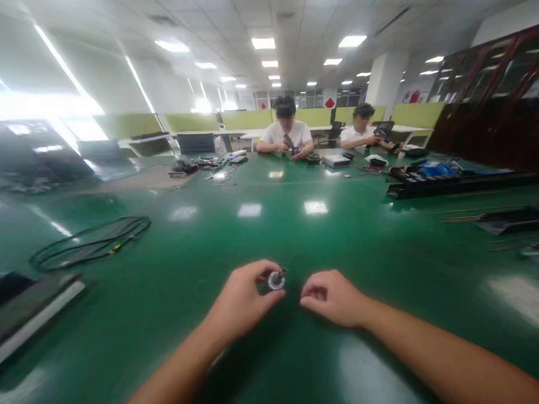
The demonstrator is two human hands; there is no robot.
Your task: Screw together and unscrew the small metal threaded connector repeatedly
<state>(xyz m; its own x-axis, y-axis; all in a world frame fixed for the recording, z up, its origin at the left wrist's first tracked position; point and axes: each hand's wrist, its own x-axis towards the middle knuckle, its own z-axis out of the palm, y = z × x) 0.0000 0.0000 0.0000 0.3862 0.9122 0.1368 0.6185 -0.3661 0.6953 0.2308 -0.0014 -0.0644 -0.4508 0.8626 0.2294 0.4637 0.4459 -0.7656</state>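
My left hand is closed around a small round silvery metal part, gripped between the thumb and fingers. A thin dark piece sticks up at the part's upper edge; its exact kind is too blurred to tell. Just to the right, apart from the metal part, is my right hand. Its fingers are curled with thumb and fingertips together, and whatever they may pinch is hidden or too small to see. Both hands are low over the green tabletop.
A coiled black cable lies at the left, with a dark, light-edged object nearer me. Two people sit across the table, handling dark devices. At the right are a long black rail and thin rods. Electronic parts lie far left.
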